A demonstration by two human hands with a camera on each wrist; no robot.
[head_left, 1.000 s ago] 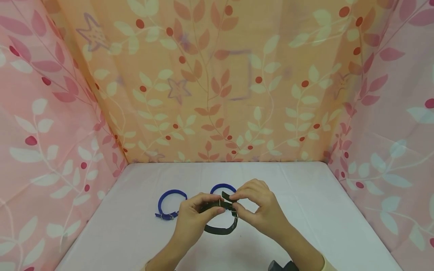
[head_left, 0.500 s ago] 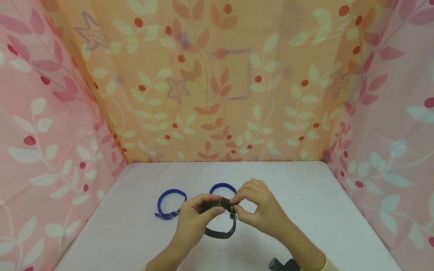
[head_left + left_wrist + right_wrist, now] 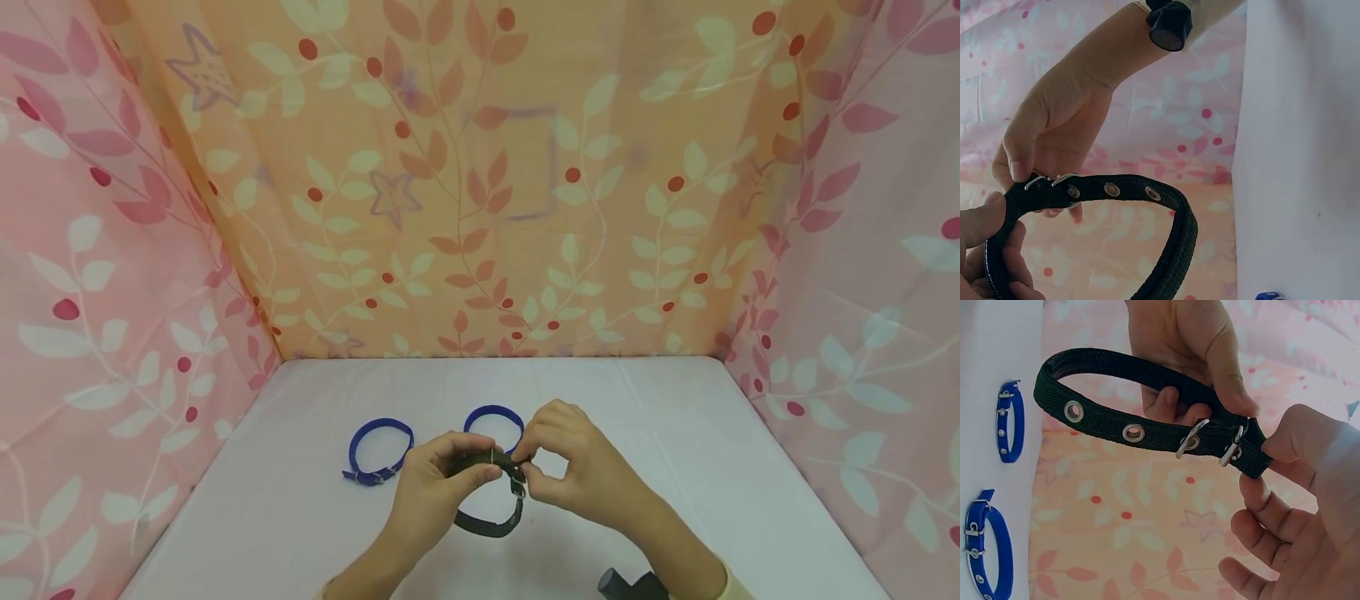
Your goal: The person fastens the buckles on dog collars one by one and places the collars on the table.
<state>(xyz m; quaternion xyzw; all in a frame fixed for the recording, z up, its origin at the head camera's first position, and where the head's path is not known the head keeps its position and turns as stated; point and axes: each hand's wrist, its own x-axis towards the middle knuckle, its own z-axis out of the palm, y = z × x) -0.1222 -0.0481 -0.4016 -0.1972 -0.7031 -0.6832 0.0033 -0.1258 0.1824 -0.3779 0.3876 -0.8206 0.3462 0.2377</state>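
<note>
A dark green pet collar (image 3: 489,527) hangs in a loop between both hands, above the table. My left hand (image 3: 431,482) grips its band between thumb and fingers. With thumb and fingertips, my right hand (image 3: 577,471) pinches the strap end beside the buckle. In the right wrist view, the metal buckle (image 3: 1232,447) and a metal ring (image 3: 1193,438) sit close together on the band, next to several eyelets. The strap lies through the buckle; whether its prong is in an eyelet I cannot tell. The part under my left fingers is hidden.
Two blue collars, one at the left (image 3: 369,479) and one behind the hands (image 3: 492,410), lie buckled in loops on the white table (image 3: 300,533). Patterned cloth (image 3: 480,275) surrounds the table at back and sides. A dark device (image 3: 1169,28) is on my right wrist.
The strap's free tip, raised above the band a second ago, has come down along it. My right fingers have shifted slightly with it; the collar's lower loop hangs a little lower.
</note>
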